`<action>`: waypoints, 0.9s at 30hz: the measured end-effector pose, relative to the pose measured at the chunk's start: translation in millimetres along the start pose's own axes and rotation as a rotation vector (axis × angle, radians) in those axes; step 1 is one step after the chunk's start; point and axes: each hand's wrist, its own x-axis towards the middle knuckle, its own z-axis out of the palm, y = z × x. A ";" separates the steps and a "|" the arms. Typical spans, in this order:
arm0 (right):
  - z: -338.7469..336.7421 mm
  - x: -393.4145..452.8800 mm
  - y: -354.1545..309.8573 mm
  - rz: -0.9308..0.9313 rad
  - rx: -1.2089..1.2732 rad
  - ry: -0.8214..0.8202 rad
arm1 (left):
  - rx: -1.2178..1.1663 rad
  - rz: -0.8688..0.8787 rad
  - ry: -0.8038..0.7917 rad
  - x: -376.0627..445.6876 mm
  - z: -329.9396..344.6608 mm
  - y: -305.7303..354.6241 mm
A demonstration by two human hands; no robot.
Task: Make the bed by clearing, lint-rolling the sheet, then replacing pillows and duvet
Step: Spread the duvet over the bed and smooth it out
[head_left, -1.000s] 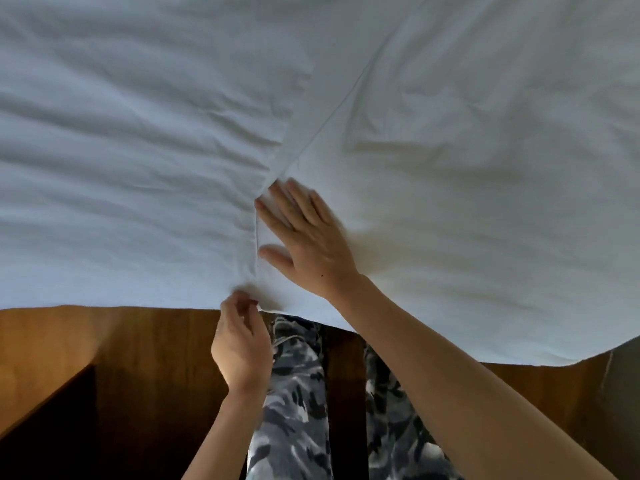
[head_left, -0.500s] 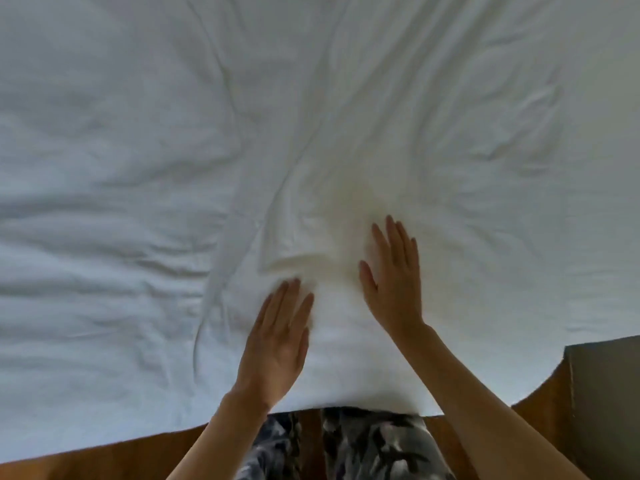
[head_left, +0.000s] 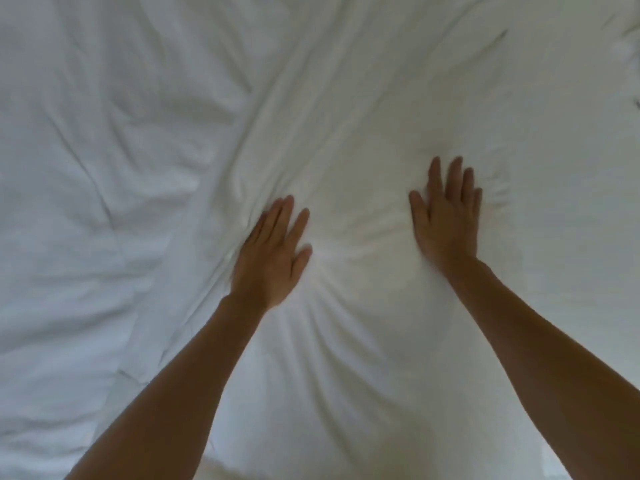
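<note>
White bedding from edge to edge now: wooden bed frame and patterned trousers gone from view, camera leaning further over the bed than half a second ago. Left hand and right hand both flat, fingers straight and close together, palms pressing the white duvet; neither pinching nor gripping anything. Now well apart, where half a second ago near each other, and a second ago busy at the near edge, left pinching the hem, right flat beside a seam. Fine creases fanning between the palms and toward the near edge; one long diagonal fold running from the left hand's fingertips toward the far edge; broader wrinkles over the left side. Probably a smoothing stroke outward from the middle, so likely the closing stage of the task: duvet back on the bed, being flattened. Whether top layer is duvet or sheet, not certain.

Count: two hands, two bare forearms, one white cover. No pillows, no lint roller visible.
</note>
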 end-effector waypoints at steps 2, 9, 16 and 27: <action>10.7 10.2 -21.7 -0.013 -0.007 0.003 | -0.024 0.008 0.020 25.9 1.3 -21.5; 44.0 17.1 -99.4 -0.293 -0.069 0.005 | 0.237 -0.357 0.146 82.5 -39.5 -118.6; 52.9 29.0 -125.0 -0.271 -0.066 -0.009 | 0.351 -0.080 0.051 125.5 -67.6 -123.9; 33.0 39.2 -166.4 -0.152 0.113 -0.001 | 0.278 -0.504 0.115 175.6 -155.1 -188.4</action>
